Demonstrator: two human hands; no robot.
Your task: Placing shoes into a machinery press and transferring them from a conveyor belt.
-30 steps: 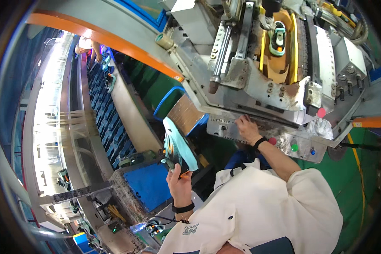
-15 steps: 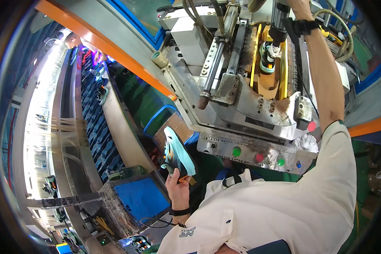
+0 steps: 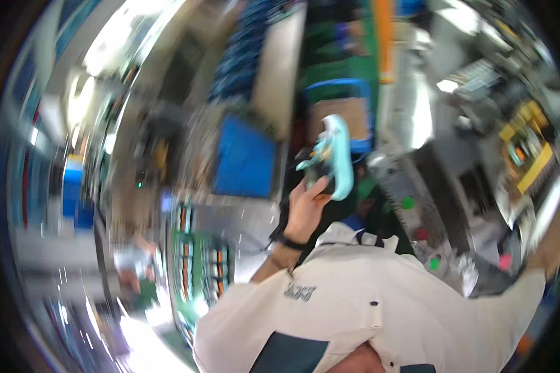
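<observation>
My left hand [image 3: 307, 208] is closed on a sneaker [image 3: 341, 163] with a pale turquoise sole and a dark upper with orange touches. The sole faces right, and the toe points up and away from me. My right forearm [image 3: 550, 239] reaches up along the right rim toward the machine, its hand out of sight. Inside the machine, between yellow side plates [image 3: 535, 166], a second shoe [image 3: 520, 151] appears, smeared by motion.
A machine panel [image 3: 410, 211] with green and red buttons stands right of my left hand. Left of it is a blue-topped surface [image 3: 246, 156]; beyond lies a blue-framed cart [image 3: 339, 118] with a brown board. Racked shoes [image 3: 199, 264] are at lower left, beside a blurred person [image 3: 134, 260].
The view has swung left, so the machine now lies at the right rim and is blurred. My left hand keeps the sneaker, now turned more sole-on. My right hand has left the view.
</observation>
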